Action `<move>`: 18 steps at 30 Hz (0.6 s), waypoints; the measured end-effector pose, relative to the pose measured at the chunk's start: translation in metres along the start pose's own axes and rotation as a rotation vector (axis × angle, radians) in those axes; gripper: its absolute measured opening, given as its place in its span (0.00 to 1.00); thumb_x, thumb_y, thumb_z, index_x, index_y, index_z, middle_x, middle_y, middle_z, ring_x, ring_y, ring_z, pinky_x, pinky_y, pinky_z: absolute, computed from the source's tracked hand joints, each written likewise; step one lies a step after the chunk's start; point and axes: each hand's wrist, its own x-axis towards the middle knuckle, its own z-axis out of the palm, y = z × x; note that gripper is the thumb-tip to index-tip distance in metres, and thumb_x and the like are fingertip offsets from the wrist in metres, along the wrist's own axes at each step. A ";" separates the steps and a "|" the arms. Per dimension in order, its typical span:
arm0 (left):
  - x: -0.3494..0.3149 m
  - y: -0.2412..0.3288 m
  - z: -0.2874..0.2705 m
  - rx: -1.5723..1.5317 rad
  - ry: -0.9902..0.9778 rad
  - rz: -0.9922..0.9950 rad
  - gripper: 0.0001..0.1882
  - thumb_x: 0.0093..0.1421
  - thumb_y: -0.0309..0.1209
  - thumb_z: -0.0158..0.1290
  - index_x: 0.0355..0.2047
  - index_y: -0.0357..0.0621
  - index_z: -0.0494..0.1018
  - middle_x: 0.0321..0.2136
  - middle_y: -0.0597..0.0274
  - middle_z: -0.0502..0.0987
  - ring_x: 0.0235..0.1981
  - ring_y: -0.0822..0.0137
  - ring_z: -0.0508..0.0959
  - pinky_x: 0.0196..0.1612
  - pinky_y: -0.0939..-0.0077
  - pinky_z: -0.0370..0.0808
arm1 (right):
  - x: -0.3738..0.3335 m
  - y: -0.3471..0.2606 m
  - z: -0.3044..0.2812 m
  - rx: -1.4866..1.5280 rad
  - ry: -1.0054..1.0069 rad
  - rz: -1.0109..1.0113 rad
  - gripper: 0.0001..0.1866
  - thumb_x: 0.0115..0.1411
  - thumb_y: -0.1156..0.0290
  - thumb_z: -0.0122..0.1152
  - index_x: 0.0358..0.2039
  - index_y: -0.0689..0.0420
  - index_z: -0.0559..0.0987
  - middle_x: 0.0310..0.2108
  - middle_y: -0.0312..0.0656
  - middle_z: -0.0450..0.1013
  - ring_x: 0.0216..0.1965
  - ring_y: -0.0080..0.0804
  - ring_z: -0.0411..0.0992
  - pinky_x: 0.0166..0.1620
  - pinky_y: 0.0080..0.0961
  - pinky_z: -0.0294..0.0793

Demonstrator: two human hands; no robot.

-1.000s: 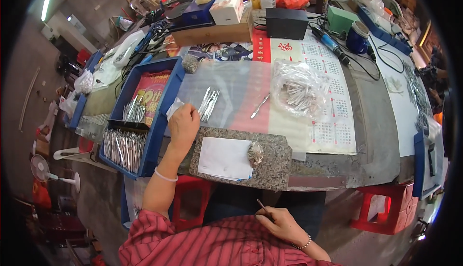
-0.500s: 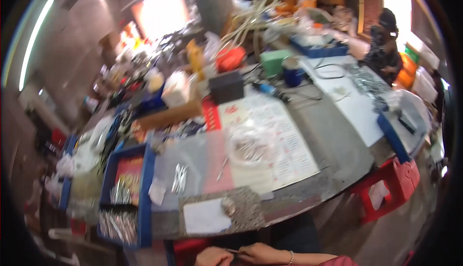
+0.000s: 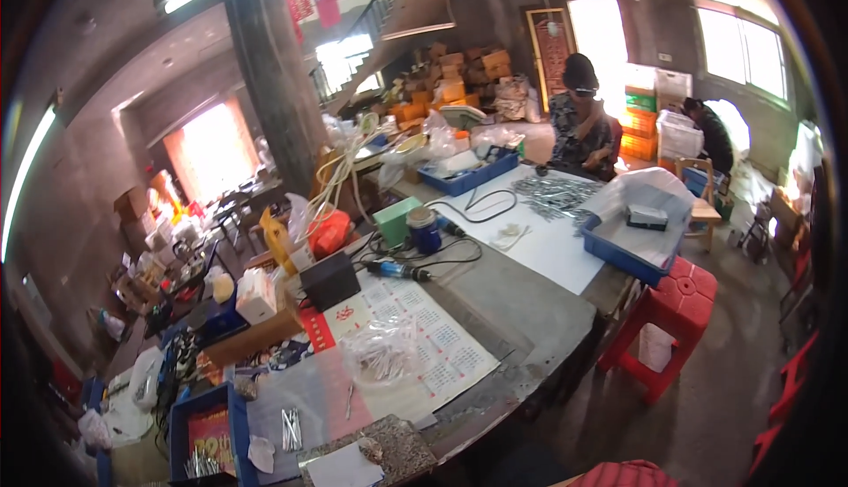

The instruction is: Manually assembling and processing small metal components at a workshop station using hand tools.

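Note:
Neither of my hands shows now; only a red striped sleeve (image 3: pixel 623 475) of mine comes in at the lower edge. Nearest to it on the table is a speckled stone slab (image 3: pixel 402 448) with a white paper sheet (image 3: pixel 344 469) lying on it. Beyond the slab, a small bunch of thin metal pieces (image 3: pixel 291 429) rests on a translucent plastic sheet (image 3: pixel 327 391), with one single thin piece (image 3: pixel 349 401) apart to its right. A clear plastic bag (image 3: pixel 384 352) of similar pieces sits on a printed calendar sheet (image 3: pixel 450 346).
A blue tray (image 3: pixel 240 425) holds more metal pieces at the left. A blue handheld rotary tool (image 3: pixel 396 270) and its cable lie by a dark box (image 3: pixel 330 280). At the right stand a red stool (image 3: pixel 676 301) and another blue tray (image 3: pixel 629 253). A person (image 3: pixel 579 125) sits across the table.
The view has swung up and to the right, so the table sits lower and further left. My hands, earlier together at the lower edge around something thin, have left the picture.

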 end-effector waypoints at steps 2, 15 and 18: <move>0.002 0.002 0.001 0.057 -0.028 0.033 0.08 0.63 0.29 0.50 0.39 0.39 0.73 0.34 0.46 0.76 0.34 0.53 0.78 0.38 0.66 0.73 | -0.005 0.001 -0.001 0.069 0.027 0.040 0.10 0.61 0.65 0.52 0.32 0.59 0.75 0.22 0.53 0.74 0.22 0.45 0.75 0.26 0.37 0.73; 0.006 -0.021 0.034 0.135 -0.039 0.089 0.09 0.63 0.30 0.50 0.41 0.40 0.73 0.35 0.43 0.76 0.37 0.46 0.78 0.37 0.64 0.74 | -0.007 0.009 0.012 0.138 -0.010 0.228 0.22 0.68 0.60 0.39 0.36 0.60 0.81 0.29 0.40 0.77 0.26 0.28 0.72 0.33 0.30 0.75; 0.009 -0.032 0.034 0.029 -0.043 0.128 0.10 0.63 0.31 0.50 0.41 0.39 0.72 0.34 0.44 0.76 0.36 0.47 0.79 0.36 0.65 0.74 | -0.005 0.013 0.012 0.086 0.005 0.139 0.19 0.67 0.63 0.40 0.40 0.60 0.80 0.33 0.40 0.78 0.27 0.29 0.74 0.34 0.32 0.75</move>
